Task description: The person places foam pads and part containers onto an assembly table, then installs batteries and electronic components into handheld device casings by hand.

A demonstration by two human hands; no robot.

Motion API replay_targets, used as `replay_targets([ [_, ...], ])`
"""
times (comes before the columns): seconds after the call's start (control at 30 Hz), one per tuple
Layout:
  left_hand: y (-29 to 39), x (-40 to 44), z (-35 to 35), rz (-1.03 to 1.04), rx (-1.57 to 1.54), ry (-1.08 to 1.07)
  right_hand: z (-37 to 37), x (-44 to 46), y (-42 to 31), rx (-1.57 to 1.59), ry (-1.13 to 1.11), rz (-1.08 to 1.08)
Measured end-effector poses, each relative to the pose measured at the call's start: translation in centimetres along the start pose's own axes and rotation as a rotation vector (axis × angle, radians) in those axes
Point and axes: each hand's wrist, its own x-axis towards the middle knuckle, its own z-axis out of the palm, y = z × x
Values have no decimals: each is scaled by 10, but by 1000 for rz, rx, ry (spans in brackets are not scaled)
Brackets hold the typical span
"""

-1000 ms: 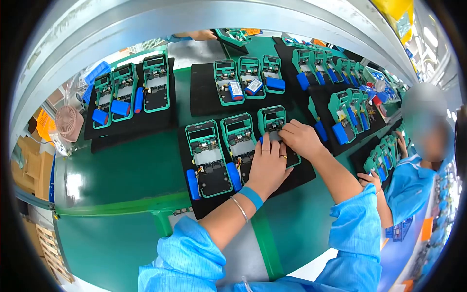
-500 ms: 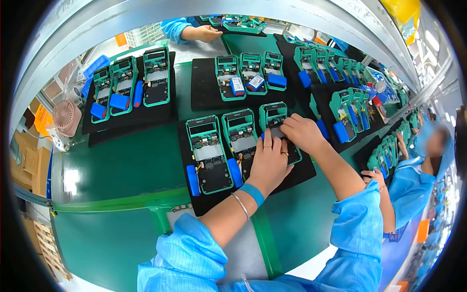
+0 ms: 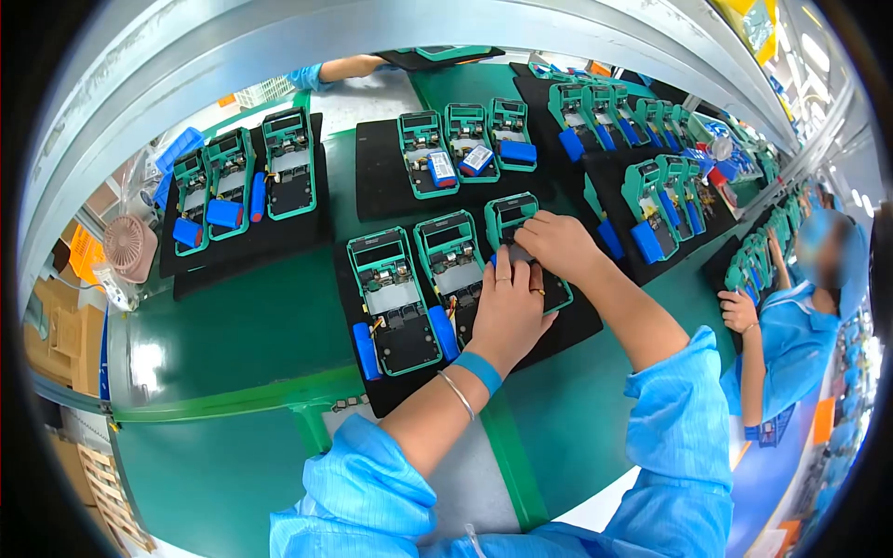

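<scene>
Three green housings lie on a black mat [image 3: 577,325] before me. Both my hands are over the rightmost housing [image 3: 507,210]. My left hand [image 3: 510,302], with a blue wristband and a bracelet, rests on its middle, fingers bent down onto it. My right hand [image 3: 558,244] has its fingertips pressed together inside the upper part, touching or nearly touching my left fingers. What the fingertips hold, if anything, is hidden. Beside the left housing [image 3: 395,307] stands a blue battery [image 3: 366,352]; another blue battery [image 3: 442,332] lies against the middle housing [image 3: 456,265].
More housings with batteries lie on black mats at the left [image 3: 233,181], back [image 3: 470,149] and right [image 3: 665,209]. A pink fan [image 3: 130,246] stands at the far left. At the right a person [image 3: 786,339] handles housings; another person's arm [image 3: 349,70] reaches in at the back.
At the back, the other person's hand now touches a black mat with a housing. The person at the right has shifted a hand. My own hands stay on the same housing, with only small finger movement.
</scene>
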Motion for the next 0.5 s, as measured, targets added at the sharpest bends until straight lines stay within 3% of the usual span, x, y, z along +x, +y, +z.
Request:
replay_targets([
  [0.17, 1, -1, 0, -14, 1, 1, -15, 1, -1, 6, 16, 52],
  [0.3, 2, 0, 0, -9, 25, -21, -10, 1, 0, -101, -140, 121],
  [0.37, 1, -1, -4, 8, 29, -56, -9, -3, -3, -67, -128, 214],
  [0.5, -8, -13, -57, -3, -200, -36, -40, -27, -21, 265, 39, 631],
])
